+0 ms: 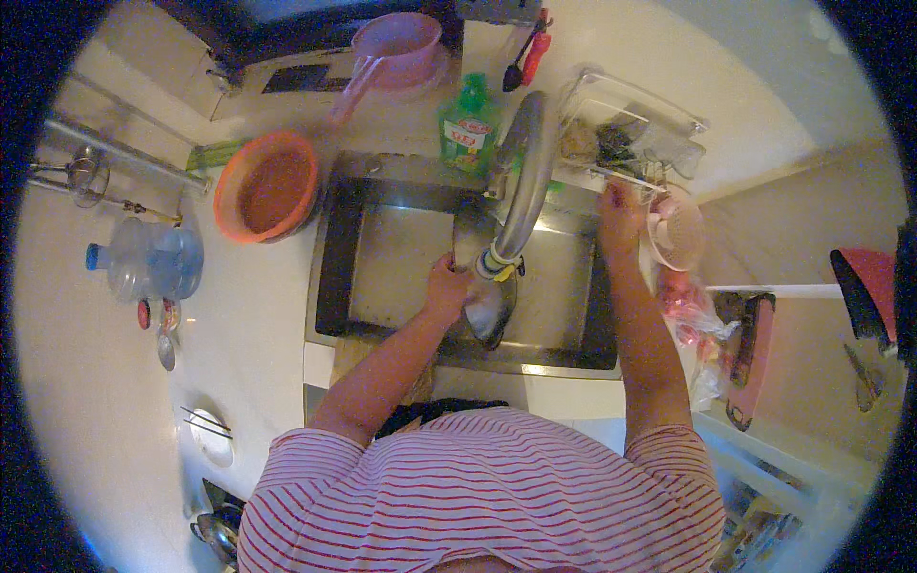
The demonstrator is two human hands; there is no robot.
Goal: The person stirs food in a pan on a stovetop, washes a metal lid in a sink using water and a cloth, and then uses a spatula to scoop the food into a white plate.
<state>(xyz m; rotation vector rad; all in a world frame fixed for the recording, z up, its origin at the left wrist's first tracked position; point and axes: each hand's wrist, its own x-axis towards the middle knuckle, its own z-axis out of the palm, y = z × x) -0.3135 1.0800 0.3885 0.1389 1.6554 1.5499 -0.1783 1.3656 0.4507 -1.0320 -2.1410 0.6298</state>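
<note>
My left hand (449, 288) grips the rim of a shiny rounded metal vessel (490, 315), a bowl or a lid; I cannot tell which. It is tilted over the steel sink (401, 286), and the head of the curved faucet (534, 172) covers its middle. Over at the sink's right edge, my right hand (622, 208) reaches to the front of a wire rack (609, 172). Its fingers are blurred, so whether they hold anything is unclear. Just right of that hand is a pale pink perforated basket (680, 229).
Left of the sink stand an orange basin (269, 188) and a large clear water bottle (154, 259). Behind it are a green detergent bottle (469, 132) and a pink long-handled dipper (394, 54). Plastic bags (691, 315) lie at the right, near a pink-handled tool (754, 365).
</note>
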